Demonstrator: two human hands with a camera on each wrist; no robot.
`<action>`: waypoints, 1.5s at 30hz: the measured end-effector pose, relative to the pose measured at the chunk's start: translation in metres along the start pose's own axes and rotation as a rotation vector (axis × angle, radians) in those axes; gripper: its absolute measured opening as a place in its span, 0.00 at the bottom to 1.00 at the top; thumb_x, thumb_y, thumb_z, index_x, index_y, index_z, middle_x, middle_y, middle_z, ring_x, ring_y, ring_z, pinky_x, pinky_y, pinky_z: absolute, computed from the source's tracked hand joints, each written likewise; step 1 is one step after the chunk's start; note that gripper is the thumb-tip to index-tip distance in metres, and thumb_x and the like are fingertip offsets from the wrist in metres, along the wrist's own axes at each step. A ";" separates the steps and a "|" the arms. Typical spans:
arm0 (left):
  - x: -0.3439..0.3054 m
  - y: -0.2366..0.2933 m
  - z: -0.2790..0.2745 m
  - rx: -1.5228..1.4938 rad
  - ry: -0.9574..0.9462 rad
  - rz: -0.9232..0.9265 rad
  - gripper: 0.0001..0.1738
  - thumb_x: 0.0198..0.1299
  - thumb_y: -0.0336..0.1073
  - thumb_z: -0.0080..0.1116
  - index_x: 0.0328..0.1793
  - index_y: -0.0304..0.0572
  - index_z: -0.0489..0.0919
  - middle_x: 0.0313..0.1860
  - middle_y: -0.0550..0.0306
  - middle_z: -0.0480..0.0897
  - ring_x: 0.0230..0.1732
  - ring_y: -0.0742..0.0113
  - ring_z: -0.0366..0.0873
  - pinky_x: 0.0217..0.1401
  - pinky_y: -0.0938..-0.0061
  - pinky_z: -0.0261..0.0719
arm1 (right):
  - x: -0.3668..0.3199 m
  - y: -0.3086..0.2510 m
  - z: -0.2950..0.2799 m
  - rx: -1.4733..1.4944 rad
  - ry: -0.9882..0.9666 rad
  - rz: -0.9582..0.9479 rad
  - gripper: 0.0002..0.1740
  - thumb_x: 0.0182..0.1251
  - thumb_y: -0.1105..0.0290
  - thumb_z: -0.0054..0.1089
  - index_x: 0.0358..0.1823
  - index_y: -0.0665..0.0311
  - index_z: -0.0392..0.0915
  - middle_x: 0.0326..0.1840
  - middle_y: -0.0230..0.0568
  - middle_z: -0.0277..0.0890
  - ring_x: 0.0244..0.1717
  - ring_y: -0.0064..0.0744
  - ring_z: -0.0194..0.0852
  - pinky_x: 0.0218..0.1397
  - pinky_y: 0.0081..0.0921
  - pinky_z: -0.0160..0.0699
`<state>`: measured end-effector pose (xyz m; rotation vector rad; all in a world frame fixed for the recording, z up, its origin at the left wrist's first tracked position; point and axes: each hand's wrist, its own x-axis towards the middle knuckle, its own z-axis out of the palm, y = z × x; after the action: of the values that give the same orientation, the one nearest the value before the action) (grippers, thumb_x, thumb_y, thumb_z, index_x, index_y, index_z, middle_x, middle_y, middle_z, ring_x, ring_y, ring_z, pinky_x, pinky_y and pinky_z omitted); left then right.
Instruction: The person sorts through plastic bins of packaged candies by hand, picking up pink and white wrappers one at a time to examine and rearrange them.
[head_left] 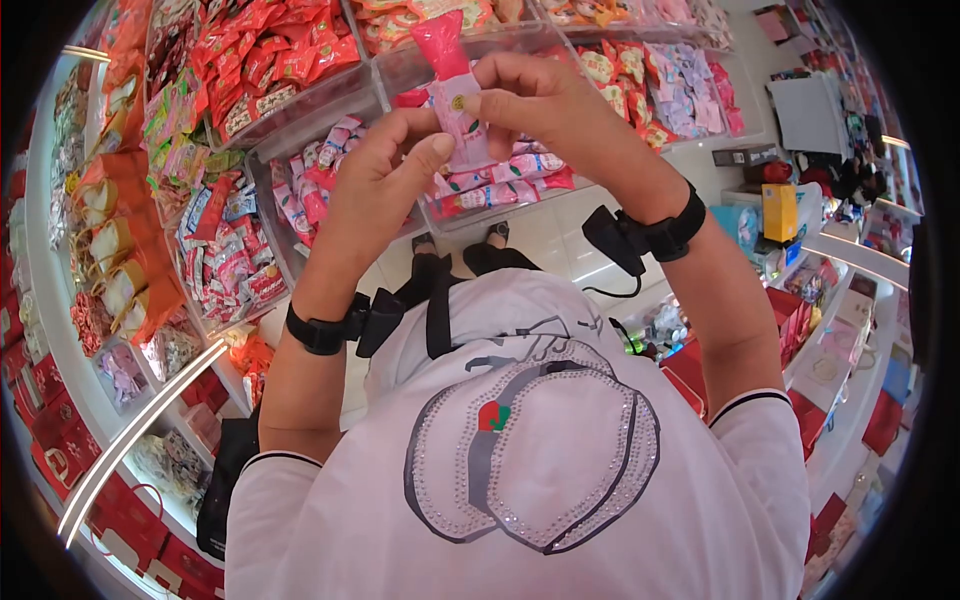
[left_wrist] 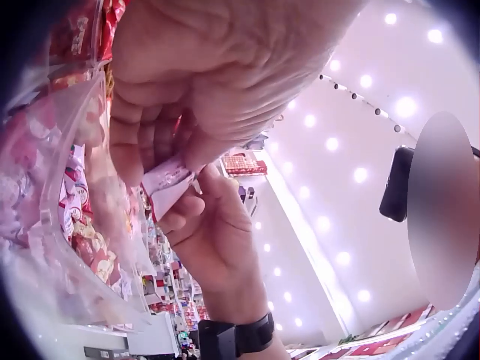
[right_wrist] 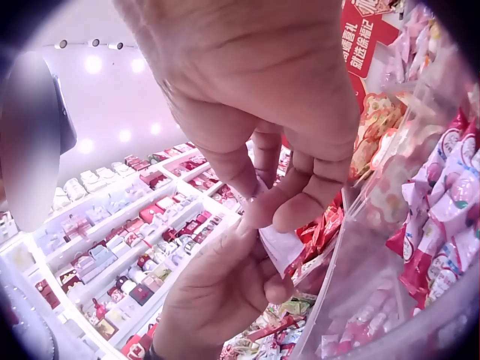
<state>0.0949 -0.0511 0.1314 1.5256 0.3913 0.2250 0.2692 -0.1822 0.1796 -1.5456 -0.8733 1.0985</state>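
A pink-and-white wrapped candy (head_left: 462,125) is held up between both hands, its bright pink end pointing away from the body. My left hand (head_left: 385,175) pinches its lower left side with thumb and fingers. From the right, my right hand (head_left: 540,100) pinches the upper part, thumb across the front near a small yellow mark. In the left wrist view the wrapper's pale edge (left_wrist: 166,186) shows between both sets of fingertips. The right wrist view shows the candy's white lower part (right_wrist: 283,247) below the right fingers. Similar pink candies (head_left: 500,190) lie in a clear bin just beneath.
Clear plastic bins divide the display, with red-wrapped candies (head_left: 275,50) at upper left and more pink packets (head_left: 310,170) left of the hands. Red-and-cream packets (head_left: 625,75) fill a bin at right. Shelves of boxes (right_wrist: 120,255) line the shop. The tiled floor (head_left: 560,230) shows below.
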 end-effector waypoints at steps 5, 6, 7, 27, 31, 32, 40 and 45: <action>-0.010 -0.003 -0.033 -0.025 0.245 -0.010 0.16 0.72 0.41 0.57 0.58 0.39 0.79 0.47 0.62 0.83 0.44 0.77 0.79 0.43 0.80 0.76 | 0.012 0.008 -0.024 -0.472 -0.072 0.011 0.08 0.72 0.66 0.60 0.40 0.63 0.77 0.25 0.28 0.74 0.28 0.15 0.77 0.28 0.17 0.73; -0.014 -0.005 -0.042 -0.021 0.272 -0.015 0.16 0.72 0.41 0.57 0.58 0.39 0.79 0.47 0.61 0.83 0.44 0.77 0.79 0.43 0.80 0.76 | 0.014 0.011 -0.025 -0.598 -0.103 0.006 0.08 0.72 0.66 0.59 0.39 0.64 0.77 0.24 0.28 0.74 0.28 0.15 0.77 0.27 0.17 0.72; -0.019 -0.008 -0.049 -0.003 0.299 -0.029 0.16 0.73 0.42 0.57 0.58 0.38 0.79 0.48 0.61 0.83 0.44 0.76 0.80 0.43 0.79 0.76 | 0.013 0.007 -0.021 -0.717 -0.177 0.064 0.08 0.70 0.67 0.59 0.39 0.65 0.77 0.25 0.35 0.76 0.28 0.26 0.80 0.30 0.25 0.75; -0.047 -0.056 -0.095 0.016 0.330 -0.193 0.18 0.74 0.44 0.55 0.59 0.39 0.79 0.47 0.59 0.84 0.42 0.77 0.80 0.43 0.81 0.76 | 0.026 0.060 0.003 -1.113 -0.909 0.248 0.18 0.70 0.67 0.55 0.58 0.64 0.80 0.52 0.50 0.83 0.55 0.50 0.80 0.58 0.41 0.75; -0.043 -0.064 -0.107 0.050 0.380 -0.201 0.18 0.72 0.44 0.57 0.57 0.37 0.79 0.45 0.60 0.83 0.40 0.75 0.81 0.39 0.81 0.76 | 0.021 0.054 -0.002 -1.002 -0.789 0.230 0.18 0.72 0.67 0.51 0.59 0.65 0.79 0.55 0.50 0.82 0.56 0.51 0.80 0.61 0.40 0.75; -0.043 -0.068 -0.112 0.072 0.386 -0.199 0.18 0.72 0.44 0.57 0.57 0.37 0.79 0.45 0.60 0.83 0.40 0.75 0.81 0.39 0.80 0.76 | 0.019 0.047 -0.004 -0.949 -0.728 0.242 0.19 0.72 0.67 0.50 0.59 0.65 0.79 0.56 0.49 0.82 0.56 0.51 0.80 0.61 0.40 0.75; -0.015 -0.123 -0.117 0.445 0.272 -0.161 0.19 0.69 0.45 0.59 0.52 0.35 0.80 0.39 0.50 0.85 0.41 0.60 0.84 0.44 0.69 0.79 | 0.006 -0.002 -0.016 -0.517 -0.269 0.076 0.17 0.77 0.67 0.49 0.59 0.69 0.76 0.48 0.43 0.82 0.53 0.29 0.81 0.54 0.28 0.82; 0.002 -0.161 -0.102 0.767 0.086 -0.257 0.19 0.62 0.46 0.61 0.48 0.36 0.80 0.42 0.39 0.84 0.45 0.41 0.82 0.47 0.56 0.77 | -0.021 0.016 -0.017 -0.252 -0.049 0.041 0.18 0.80 0.65 0.48 0.59 0.72 0.75 0.49 0.40 0.82 0.51 0.28 0.82 0.54 0.25 0.82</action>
<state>0.0415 0.0368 -0.0290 2.1928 0.7963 -0.0805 0.2786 -0.2108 0.1698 -1.7552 -1.0498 1.0916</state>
